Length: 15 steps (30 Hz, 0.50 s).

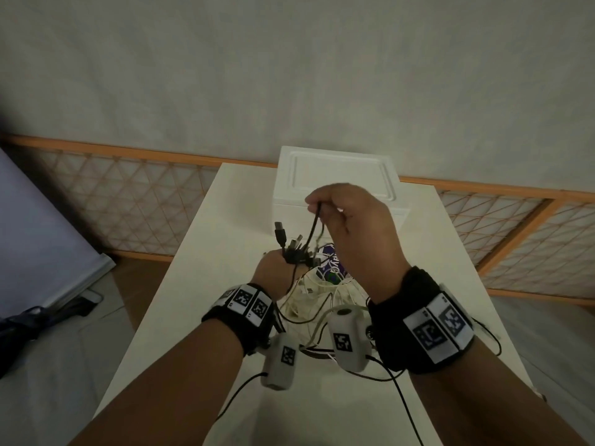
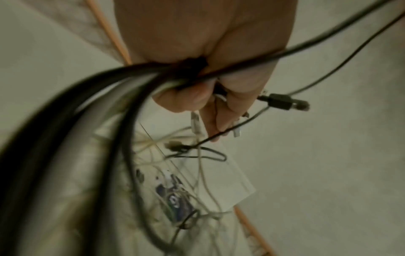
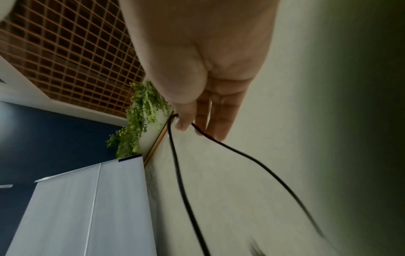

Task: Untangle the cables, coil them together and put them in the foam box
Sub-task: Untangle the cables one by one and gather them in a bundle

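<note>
Several plug ends are bunched in my left hand (image 1: 273, 268), my right hand (image 1: 351, 226) pinches one black cable (image 1: 314, 226) free at twelve o'clock above the loose white tangle (image 1: 309, 300) on the desk (image 1: 434, 300), coiling undone, foam box (image 1: 338, 185) still lidded.

Black and white cables (image 1: 309, 294) in loose tangle at worktop (image 1: 450, 284) middle, plug ends bunched upward, one black strand lifted. White foam box (image 1: 338, 185), lid on, at far edge.
</note>
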{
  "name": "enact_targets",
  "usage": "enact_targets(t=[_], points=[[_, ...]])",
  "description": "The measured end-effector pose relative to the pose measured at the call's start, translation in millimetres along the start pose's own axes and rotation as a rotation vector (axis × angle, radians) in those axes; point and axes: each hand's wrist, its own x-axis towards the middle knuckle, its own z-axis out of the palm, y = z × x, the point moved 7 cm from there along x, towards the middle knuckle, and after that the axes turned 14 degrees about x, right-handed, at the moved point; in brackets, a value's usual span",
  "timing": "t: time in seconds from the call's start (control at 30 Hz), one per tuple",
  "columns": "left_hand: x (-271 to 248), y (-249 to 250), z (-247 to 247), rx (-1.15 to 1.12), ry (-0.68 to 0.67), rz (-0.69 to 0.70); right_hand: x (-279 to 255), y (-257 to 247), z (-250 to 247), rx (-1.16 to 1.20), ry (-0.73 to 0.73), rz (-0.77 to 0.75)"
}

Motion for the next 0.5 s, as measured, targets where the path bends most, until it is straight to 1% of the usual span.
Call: enact_targets(t=[0.03, 0.07, 0.1, 0.13, 0.2, 0.23, 0.27, 0.3, 0.33, 0.37, 0.4, 0.47, 0.5], points=[[4, -5, 1, 0.064, -0.006, -0.016, 2, -7, -3, -0.029, 0.018, -0.052], [5, -9, 0, 0.105, -0.005, -0.032, 3, -12, -4, -0.072, 0.005, -0.089], [7, -15, -2, 0.108, 0.002, -0.063, 3, -13, -3, -0.122, -0.029, -0.103], [9, -21, -5, 0.063, 0.033, -0.097, 4, -12, -2, -0.172, -0.07, -0.092], [9, -37, -17, -0.176, 0.12, -0.19, 4, -2, -7, -0.241, -0.126, -0.014], [8, -45, -22, -0.341, 0.162, -0.236, 3, 4, -15, -0.249, -0.118, 0.024], [6, -52, -28, -0.501, 0.191, -0.284, 1, 9, -27, -0.256, -0.085, 0.03], [4, -59, -33, -0.615, 0.211, -0.327, -2, 12, -38, -0.276, -0.054, 0.009], [1, -66, -39, -0.679, 0.233, -0.362, -5, 17, -48, -0.32, -0.052, -0.011], [-1, -73, -46, -0.715, 0.257, -0.387, -9, 23, -54, -0.378, -0.086, -0.004], [-4, -77, -52, -0.745, 0.286, -0.404, -15, 32, -58, -0.449, -0.14, 0.046], [-9, -84, -63, -0.829, 0.346, -0.412, -30, 53, -65, -0.61, -0.232, 0.207], [-11, -85, -66, -0.888, 0.36, -0.407, -38, 61, -68, -0.659, -0.255, 0.287]])
